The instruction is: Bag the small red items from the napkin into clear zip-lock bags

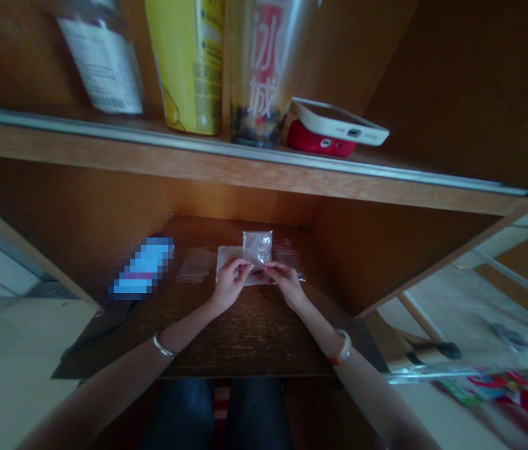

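Note:
A small clear plastic bag [257, 246] is held upright over the dark wooden desk [226, 337]. My left hand [232, 282] pinches its lower left corner, and the fingers of my right hand [286, 281] are closed on the lower right corner. Beneath and behind the hands lies a whitish sheet or packet [224, 257], partly covered, with small dark reddish bits near the fingertips, too small to make out. Flat clear bags [195, 262] rest to the left, and more clear bags [286, 250] lie just right of the held one.
A blurred lit screen [144, 269] stands at the desk's left side. Above runs a shelf edge [245, 156] bearing a bottle [104, 69], a yellow container [193, 75], a drink cup [259, 81] and a white-edged phone [338, 122] on a red case [320, 140]. Wooden walls flank the desk.

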`<state>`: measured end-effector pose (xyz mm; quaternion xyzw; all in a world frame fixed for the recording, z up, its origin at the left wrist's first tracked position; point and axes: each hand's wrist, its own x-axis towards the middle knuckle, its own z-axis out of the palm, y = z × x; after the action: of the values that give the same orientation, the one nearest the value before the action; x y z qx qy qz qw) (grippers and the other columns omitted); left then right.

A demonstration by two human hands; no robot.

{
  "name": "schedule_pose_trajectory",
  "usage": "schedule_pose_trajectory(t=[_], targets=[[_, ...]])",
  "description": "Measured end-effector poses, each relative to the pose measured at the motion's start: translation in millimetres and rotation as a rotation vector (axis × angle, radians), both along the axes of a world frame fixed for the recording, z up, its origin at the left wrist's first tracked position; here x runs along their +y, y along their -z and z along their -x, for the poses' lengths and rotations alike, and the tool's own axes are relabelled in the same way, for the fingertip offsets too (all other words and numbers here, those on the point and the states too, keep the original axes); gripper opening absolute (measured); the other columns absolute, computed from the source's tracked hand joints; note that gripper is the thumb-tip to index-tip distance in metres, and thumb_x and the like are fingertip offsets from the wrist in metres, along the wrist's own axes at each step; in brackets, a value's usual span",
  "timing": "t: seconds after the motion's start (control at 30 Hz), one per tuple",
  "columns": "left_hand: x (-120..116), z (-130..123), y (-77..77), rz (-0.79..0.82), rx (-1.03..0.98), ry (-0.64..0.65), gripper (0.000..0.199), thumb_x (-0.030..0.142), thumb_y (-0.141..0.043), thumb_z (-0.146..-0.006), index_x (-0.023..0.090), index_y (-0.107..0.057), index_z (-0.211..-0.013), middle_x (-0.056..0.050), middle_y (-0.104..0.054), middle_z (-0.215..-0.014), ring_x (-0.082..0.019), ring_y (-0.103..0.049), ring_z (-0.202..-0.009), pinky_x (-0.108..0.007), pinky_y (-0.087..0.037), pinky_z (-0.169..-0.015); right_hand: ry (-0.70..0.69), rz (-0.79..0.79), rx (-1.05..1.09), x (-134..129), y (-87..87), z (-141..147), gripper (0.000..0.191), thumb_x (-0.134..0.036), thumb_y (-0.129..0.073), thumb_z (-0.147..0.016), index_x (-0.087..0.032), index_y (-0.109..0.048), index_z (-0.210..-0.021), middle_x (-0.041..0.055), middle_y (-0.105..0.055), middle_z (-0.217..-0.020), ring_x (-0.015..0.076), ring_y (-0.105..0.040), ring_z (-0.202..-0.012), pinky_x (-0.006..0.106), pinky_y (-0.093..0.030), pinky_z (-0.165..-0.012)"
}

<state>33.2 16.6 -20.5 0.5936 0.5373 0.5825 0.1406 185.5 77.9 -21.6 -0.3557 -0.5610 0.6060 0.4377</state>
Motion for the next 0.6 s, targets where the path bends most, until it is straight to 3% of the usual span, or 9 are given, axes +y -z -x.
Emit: schedule_pose_trajectory(t=[0.4,0.6], targets=[[-0.3,-1.7,-0.8,-0.047,0.018,0.006,0.013,0.026,-0.057,-0.086,0.019,-0.063,-0.078,-0.004,-0.06,-0.08,-0.015,-0.058,-0.073,-0.027,-0.049,-0.066,0.06,-0.037,-0.02,-0.7,-1.3,0.5,0.021,-0.039,-0.077,-0.061,-0.023,-0.071,-0.072,-0.0004,-0.069,-0.07,0.0142,-0.06,-0.06,0.023,-0.042,-0.05],[-0.9,-2.0,-1.6,-0.037,0.043,0.057,0.013,0.028,-0.055,-0.087,0.019,-0.063,-0.081,-0.005,-0.061,-0.085,-0.015,-0.058,-0.079,-0.028,-0.049,-0.069,-0.008,-0.141,-0.089,-1.8,-1.8,-0.1,0.019,-0.037,-0.075,-0.064,-0.022,-0.072,-0.074,0.0,-0.068,-0.072,0.0147,-0.059,-0.066,0.025,-0.045,-0.058]])
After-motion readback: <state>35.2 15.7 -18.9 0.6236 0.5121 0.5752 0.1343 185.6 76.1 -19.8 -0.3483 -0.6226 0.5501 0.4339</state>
